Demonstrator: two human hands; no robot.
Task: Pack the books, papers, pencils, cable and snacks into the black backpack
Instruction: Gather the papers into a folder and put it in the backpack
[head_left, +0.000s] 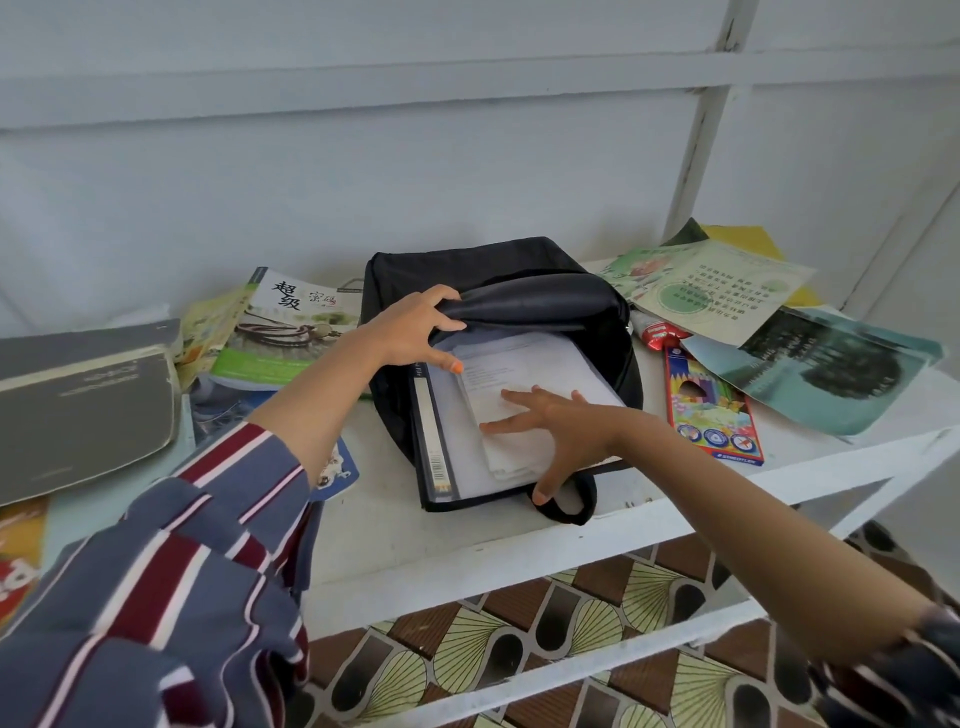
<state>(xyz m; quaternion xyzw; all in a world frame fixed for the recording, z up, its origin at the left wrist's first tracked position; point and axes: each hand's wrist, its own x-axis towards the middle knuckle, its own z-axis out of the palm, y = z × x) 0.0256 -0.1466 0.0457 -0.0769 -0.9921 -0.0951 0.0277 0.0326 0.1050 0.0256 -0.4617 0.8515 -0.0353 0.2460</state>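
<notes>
The black backpack (524, 270) lies flat on the white table (415, 540) with its mouth facing me. My left hand (415, 325) grips the upper flap and holds it lifted. A dark folder (434, 441) and a stack of white papers (519, 364) stick halfway out of the opening. My right hand (558, 428) lies on the papers with its fingers spread and straight. A box of coloured pencils (714, 410) sits just right of the backpack. Books lie on both sides.
Left of the bag lie a grey book (83, 405), a green-and-white book (291, 327) and other books. To the right are a red snack packet (657, 332), a green booklet (711, 288) and a dark teal booklet (826, 364). Behind runs a pale wall; below, patterned floor.
</notes>
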